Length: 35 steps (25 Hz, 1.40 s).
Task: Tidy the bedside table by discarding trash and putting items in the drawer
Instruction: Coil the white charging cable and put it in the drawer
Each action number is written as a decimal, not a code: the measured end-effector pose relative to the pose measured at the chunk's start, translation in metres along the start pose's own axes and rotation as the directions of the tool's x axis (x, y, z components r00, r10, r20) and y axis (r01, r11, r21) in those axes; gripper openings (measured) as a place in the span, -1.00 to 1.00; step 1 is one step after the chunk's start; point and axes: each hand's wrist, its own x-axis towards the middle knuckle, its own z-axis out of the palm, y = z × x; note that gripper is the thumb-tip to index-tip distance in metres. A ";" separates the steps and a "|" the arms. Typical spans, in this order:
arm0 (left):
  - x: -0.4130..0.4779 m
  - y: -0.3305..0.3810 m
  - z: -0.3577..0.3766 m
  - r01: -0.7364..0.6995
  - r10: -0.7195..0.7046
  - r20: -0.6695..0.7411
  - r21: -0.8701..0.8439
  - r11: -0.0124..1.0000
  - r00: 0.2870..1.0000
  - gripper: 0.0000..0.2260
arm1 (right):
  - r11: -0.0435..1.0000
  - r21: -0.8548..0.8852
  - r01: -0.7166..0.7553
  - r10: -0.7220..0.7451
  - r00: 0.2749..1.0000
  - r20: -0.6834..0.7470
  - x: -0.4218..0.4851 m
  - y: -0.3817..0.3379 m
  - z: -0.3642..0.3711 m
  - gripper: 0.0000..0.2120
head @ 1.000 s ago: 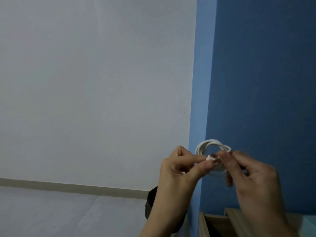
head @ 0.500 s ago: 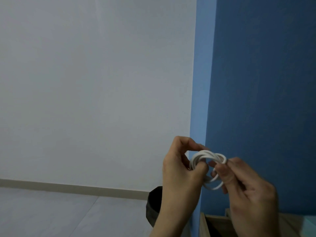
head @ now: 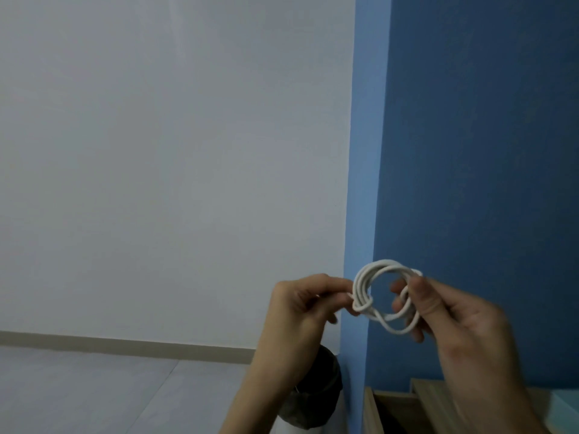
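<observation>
Cable coil [head: 362,288] pinched by left hand [head: 297,311] and right hand [head: 463,324] before blue wall [head: 485,136].

Faced a pale grey-white wall [head: 156,151] across the left and centre, softly and evenly lit. Met a deep blue wall [head: 485,136] on the right, with a lighter blue face [head: 366,151] at the corner between. Ended below in a beige skirting board [head: 125,343] over a grey floor [head: 94,396]. Showed light wooden furniture [head: 429,394] at lower right, against the blue.

We are losing much of the bin [head: 329,386] behind the left hand [head: 297,311] and its wrist. The bottom edge is cutting off the wooden unit [head: 394,411]. The right hand [head: 463,324] is covering part of the cable [head: 363,286].
</observation>
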 end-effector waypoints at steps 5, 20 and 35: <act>-0.003 -0.009 -0.017 -0.087 0.159 -0.197 0.332 0.939 0.967 -0.68 | 0.987 -0.139 0.082 -0.067 0.992 0.111 -0.002 -0.008 -0.007 -0.47; -0.009 0.021 -0.003 0.018 -0.110 0.245 0.351 0.936 0.963 -0.81 | 0.982 -0.151 0.115 -0.054 0.931 0.361 0.004 -0.003 -0.009 -0.55; -0.018 0.006 0.014 -0.034 0.018 0.063 0.256 0.966 0.998 -0.74 | 0.985 -0.168 0.026 -0.020 0.999 0.043 -0.004 -0.004 -0.019 -0.89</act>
